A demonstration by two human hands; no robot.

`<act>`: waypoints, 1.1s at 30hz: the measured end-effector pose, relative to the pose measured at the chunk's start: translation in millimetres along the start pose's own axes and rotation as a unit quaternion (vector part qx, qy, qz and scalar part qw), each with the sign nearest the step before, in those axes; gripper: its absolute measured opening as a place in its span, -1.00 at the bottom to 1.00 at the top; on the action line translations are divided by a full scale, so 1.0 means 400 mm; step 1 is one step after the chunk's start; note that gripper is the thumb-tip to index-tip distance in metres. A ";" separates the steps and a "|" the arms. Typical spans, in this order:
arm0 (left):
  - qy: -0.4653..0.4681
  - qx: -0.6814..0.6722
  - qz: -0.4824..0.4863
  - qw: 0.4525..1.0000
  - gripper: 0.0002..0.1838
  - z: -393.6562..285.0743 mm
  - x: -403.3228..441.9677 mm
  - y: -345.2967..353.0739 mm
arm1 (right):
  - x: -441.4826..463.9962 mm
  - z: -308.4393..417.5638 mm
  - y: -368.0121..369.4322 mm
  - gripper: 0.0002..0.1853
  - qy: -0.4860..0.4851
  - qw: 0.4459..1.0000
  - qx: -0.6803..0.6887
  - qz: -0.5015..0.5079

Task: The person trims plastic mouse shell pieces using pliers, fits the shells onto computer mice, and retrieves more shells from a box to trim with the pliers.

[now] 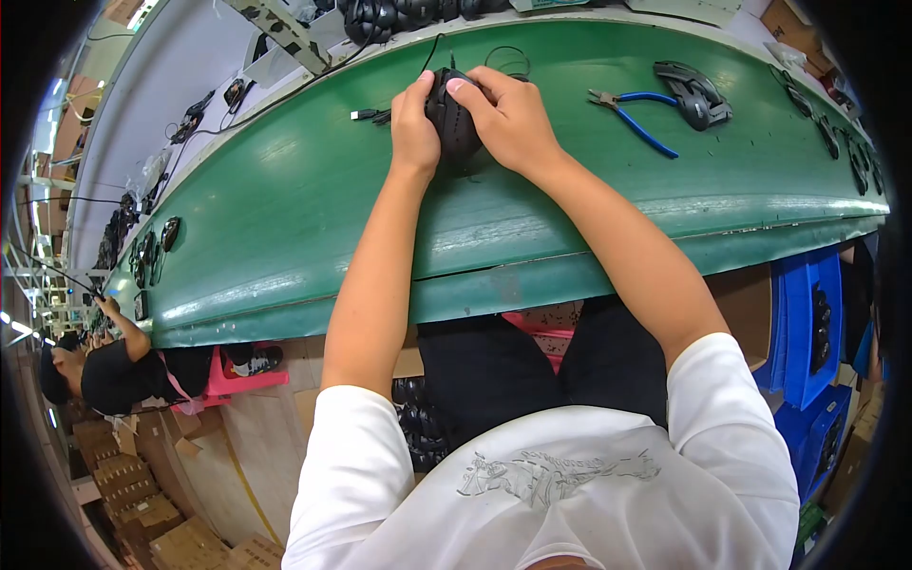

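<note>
Both of my hands are closed round a black computer mouse above the green work surface. My left hand wraps its left side, and my right hand grips the right side with the thumb on top. A cable with a silver USB plug lies just left of my left hand. To the right of my hands are blue-handled pliers, their jaws apart. Beside them sits a black mouse-like part with its shell raised.
More black mice lie at the far right and at the left end. A metal post stands at the back left. Blue bins are below the right edge. A co-worker sits at the far left.
</note>
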State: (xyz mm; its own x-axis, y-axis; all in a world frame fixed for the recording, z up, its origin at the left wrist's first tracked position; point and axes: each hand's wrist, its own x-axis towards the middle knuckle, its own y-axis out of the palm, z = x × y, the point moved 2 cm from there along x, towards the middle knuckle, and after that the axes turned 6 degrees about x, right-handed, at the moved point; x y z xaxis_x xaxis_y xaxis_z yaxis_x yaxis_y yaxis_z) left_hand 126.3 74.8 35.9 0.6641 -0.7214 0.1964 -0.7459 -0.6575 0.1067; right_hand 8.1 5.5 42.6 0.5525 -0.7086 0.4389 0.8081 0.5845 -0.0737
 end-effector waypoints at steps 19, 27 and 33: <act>-0.066 -0.212 0.003 0.975 -0.52 0.051 0.044 -0.036 | -0.030 0.038 0.003 -0.71 -0.100 0.986 -0.129 0.046; -0.103 -0.467 0.053 0.877 -0.46 0.055 0.052 -0.076 | -0.034 0.021 0.038 -0.60 -0.171 0.923 -0.311 0.148; -0.159 -0.442 0.051 0.881 -0.43 0.052 0.052 -0.049 | -0.041 0.023 0.048 -0.50 -0.246 0.891 -0.367 0.107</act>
State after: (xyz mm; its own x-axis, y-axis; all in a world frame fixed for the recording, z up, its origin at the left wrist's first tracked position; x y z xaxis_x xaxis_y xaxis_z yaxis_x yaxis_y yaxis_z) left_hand 155.8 68.3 17.4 0.4671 -0.8840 -0.0187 -0.4584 -0.2602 0.8498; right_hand 12.6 31.9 42.1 0.6995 -0.2478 0.6703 0.7106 0.1423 -0.6890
